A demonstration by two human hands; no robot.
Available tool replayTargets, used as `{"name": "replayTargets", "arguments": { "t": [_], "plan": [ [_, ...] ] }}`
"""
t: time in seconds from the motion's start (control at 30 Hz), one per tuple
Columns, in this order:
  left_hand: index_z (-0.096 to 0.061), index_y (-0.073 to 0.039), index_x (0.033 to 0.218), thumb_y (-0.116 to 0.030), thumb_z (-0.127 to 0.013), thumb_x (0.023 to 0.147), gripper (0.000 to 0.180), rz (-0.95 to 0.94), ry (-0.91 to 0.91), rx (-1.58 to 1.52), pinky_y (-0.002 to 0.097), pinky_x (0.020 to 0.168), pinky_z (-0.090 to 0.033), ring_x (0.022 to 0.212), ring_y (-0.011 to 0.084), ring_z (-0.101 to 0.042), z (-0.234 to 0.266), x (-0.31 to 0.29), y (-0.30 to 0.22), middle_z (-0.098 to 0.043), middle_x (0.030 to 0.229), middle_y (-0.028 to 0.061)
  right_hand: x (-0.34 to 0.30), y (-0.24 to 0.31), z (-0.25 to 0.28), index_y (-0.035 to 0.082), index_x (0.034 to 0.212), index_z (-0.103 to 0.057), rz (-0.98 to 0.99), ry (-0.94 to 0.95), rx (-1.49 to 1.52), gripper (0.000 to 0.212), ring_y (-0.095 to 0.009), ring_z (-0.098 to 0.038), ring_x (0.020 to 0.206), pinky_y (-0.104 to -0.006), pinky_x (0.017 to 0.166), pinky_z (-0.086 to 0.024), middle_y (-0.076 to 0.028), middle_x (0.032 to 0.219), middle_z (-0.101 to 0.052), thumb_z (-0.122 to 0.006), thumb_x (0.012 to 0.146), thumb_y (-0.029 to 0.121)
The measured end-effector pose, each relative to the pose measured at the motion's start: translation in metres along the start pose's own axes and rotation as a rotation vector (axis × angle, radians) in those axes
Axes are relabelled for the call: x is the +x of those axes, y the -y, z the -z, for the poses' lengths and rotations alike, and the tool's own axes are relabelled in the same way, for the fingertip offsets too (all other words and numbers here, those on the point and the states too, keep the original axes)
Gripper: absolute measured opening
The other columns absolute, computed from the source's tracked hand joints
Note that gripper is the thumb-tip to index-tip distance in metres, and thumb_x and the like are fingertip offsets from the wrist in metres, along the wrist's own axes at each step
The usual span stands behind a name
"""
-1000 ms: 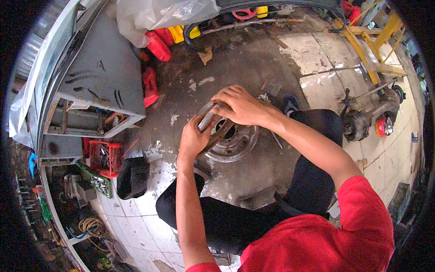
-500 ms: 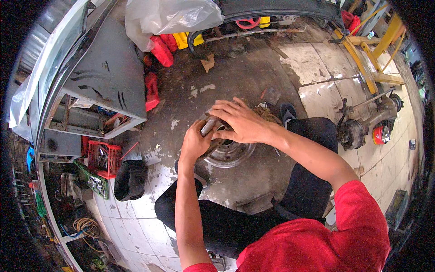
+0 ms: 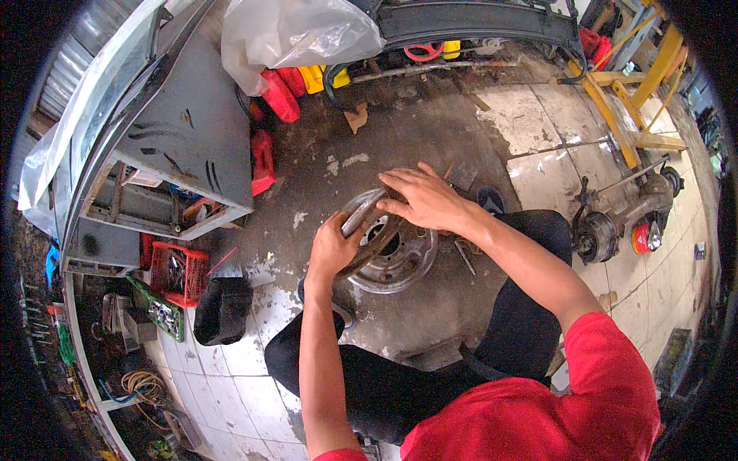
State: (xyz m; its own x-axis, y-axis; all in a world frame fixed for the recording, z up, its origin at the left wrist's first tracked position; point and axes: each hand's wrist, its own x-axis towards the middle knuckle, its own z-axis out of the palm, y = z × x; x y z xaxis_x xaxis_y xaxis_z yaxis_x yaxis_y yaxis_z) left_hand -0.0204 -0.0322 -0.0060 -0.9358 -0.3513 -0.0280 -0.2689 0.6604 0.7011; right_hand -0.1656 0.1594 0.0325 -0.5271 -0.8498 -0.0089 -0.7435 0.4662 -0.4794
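Observation:
My left hand (image 3: pixel 334 247) is closed around the near-left side of a worn metal ring (image 3: pixel 360 216), which is tilted on edge over the floor. Against the ring's upper right side lies my right hand (image 3: pixel 425 201), its fingers stretched out and its thumb across the ring's edge. Its palm side is hidden. Below and behind the ring, a round steel wheel rim (image 3: pixel 419 265) with holes in it rests on the dark floor between my legs. Part of the rim is covered by the ring and my hands.
A thin metal rod (image 3: pixel 466 258) lies right of the rim. To the left stand a grey metal cabinet (image 3: pixel 181 134), a red crate (image 3: pixel 179 274) and a green tool case (image 3: pixel 163 313). An axle part (image 3: pixel 615 223) and a yellow frame (image 3: pixel 615 107) are at the right.
My right hand has slid right off the ring's top toward its side, so more of the ring and rim shows. My left hand keeps its grip. The view has shifted slightly.

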Motion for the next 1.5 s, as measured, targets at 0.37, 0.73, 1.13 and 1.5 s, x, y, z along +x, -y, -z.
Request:
{"name": "replayTargets", "arguments": {
  "t": [0.37,0.73,1.13,1.5],
  "plan": [
    [-0.069,0.002,0.110,-0.024,-0.072,0.087,0.034,-0.044,-0.018,-0.027,0.0467,0.086,-0.052,0.103,0.0453,-0.064,0.004,-0.001,-0.008,-0.068,0.106,0.0244,0.003,0.002,-0.005,0.003,0.138,-0.058,0.101,-0.055,0.045,0.062,-0.031,-0.046,0.140,-0.0541,0.116,-0.031,-0.017,0.147,-0.053,-0.054,0.099,0.052],
    [-0.065,0.004,0.117,-0.022,-0.077,0.083,0.044,-0.058,-0.021,0.009,0.0438,0.089,-0.054,0.105,0.0415,-0.068,0.003,-0.001,0.001,-0.070,0.110,0.0261,-0.005,0.018,-0.006,0.001,0.140,-0.056,0.153,-0.084,0.086,0.065,-0.029,-0.042,0.143,-0.0546,0.119,-0.026,-0.019,0.146,-0.054,-0.056,0.099,0.051],
    [-0.067,0.002,0.109,-0.021,-0.075,0.083,0.036,-0.094,-0.053,-0.030,0.0461,0.086,-0.054,0.103,0.0434,-0.067,0.007,-0.006,-0.006,-0.070,0.107,0.0261,-0.015,0.028,-0.007,-0.004,0.141,-0.052,0.253,-0.068,0.082,0.071,-0.034,-0.039,0.144,-0.0537,0.117,-0.027,-0.023,0.150,-0.048,-0.055,0.099,0.053],
    [-0.069,-0.001,0.108,-0.024,-0.075,0.082,0.035,-0.069,-0.051,-0.006,0.0463,0.085,-0.054,0.099,0.0444,-0.068,0.007,-0.006,-0.009,-0.071,0.103,0.0241,-0.018,0.030,-0.007,-0.001,0.144,-0.050,0.268,-0.083,0.041,0.066,-0.030,-0.037,0.147,-0.0560,0.118,-0.025,-0.017,0.153,-0.046,-0.056,0.100,0.048]
  ]
}}
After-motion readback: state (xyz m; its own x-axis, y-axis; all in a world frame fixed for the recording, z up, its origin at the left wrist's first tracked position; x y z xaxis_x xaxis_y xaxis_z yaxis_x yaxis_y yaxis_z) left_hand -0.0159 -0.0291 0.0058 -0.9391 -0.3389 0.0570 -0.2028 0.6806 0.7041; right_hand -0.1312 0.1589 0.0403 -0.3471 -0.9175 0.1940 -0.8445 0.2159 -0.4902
